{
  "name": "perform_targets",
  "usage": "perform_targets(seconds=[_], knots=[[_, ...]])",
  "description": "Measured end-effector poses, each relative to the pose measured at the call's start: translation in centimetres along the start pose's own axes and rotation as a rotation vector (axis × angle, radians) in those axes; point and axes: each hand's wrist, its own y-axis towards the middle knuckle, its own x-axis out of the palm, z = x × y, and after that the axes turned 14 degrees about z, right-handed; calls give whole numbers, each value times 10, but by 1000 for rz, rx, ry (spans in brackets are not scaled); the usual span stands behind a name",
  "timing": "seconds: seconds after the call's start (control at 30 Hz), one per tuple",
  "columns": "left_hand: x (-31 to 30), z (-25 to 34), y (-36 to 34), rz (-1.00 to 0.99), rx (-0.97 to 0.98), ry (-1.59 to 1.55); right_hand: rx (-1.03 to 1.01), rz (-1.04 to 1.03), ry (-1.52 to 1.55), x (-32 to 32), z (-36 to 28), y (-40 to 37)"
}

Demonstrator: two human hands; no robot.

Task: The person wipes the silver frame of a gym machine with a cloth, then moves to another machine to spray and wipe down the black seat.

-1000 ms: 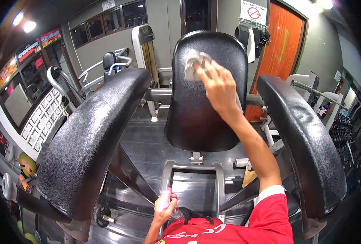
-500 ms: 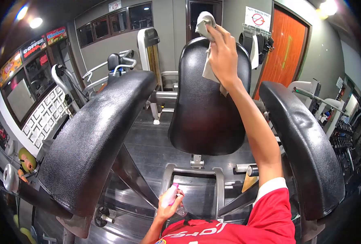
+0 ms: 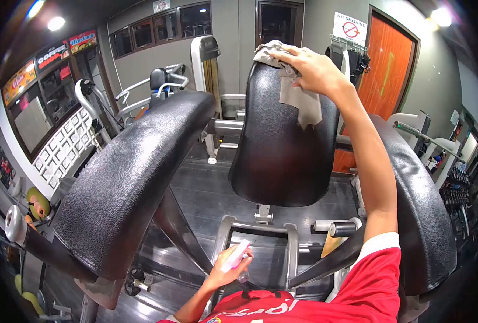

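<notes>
My right hand presses a grey cloth onto the top edge of a black padded backrest. Part of the cloth hangs down the front of the pad, below my fingers. Low in the view, my left hand is wrapped round a spray bottle with a white and pink top. The bottle's clear lower part is mostly hidden behind my fingers.
Long black arm pads flank me, one on the left and one on the right. A metal frame stands below the backrest. Other gym machines and an orange door are behind.
My right hand has come down onto the backrest's top, and the cloth now spreads over its edge. My left hand still holds the spray bottle, slightly more tilted. The view has shifted a little.
</notes>
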Motion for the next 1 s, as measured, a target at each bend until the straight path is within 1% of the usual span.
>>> perform_targets(seconds=[0.07,0.1,0.17,0.2,0.27,0.3,0.33,0.37,0.4,0.43,0.47,0.53,0.57,0.6,0.63,0.77,0.83,0.87,0.93,1.0], knots=[[2,6,4,-8,3,-25,-84,166,-52,2,0,-1],[4,9,5,-15,25,-62,-88,165,-53,1,1,1],[5,14,6,-16,45,-99,36,163,-11,-8,-8,8],[4,18,7,-48,40,-83,33,166,-10,-9,-13,13],[2,21,11,-83,33,-70,139,372,-130,-10,-23,17],[0,23,13,-119,35,-92,161,464,-154,-9,-27,16],[0,24,16,-152,35,-117,158,459,-153,-4,-27,15],[0,26,19,-149,28,-120,119,504,-184,6,-28,13],[-1,28,26,-205,36,-98,84,554,-218,18,-27,13],[-1,30,31,-267,45,-75,70,664,-126,25,-32,15],[1,31,35,-272,45,-77,61,634,-71,29,-34,13],[5,30,41,-311,52,-96,184,511,70,36,-40,6],[7,28,42,-324,52,-99,136,630,92,37,-43,0],[10,24,44,-341,20,-131,147,657,117,38,-47,-6],[12,20,45,-354,-11,-162,154,661,114,39,-52,-13],[20,1,42,-302,37,-201,131,666,217,51,-87,-55],[20,-5,40,-200,13,-315,106,572,253,58,-109,-88],[17,-4,39,-197,12,-315,59,556,243,62,-117,-102],[9,1,37,-171,4,-225,59,478,342,66,-119,-121],[7,-3,36,-166,5,-206,194,295,645,37,-104,-112]])
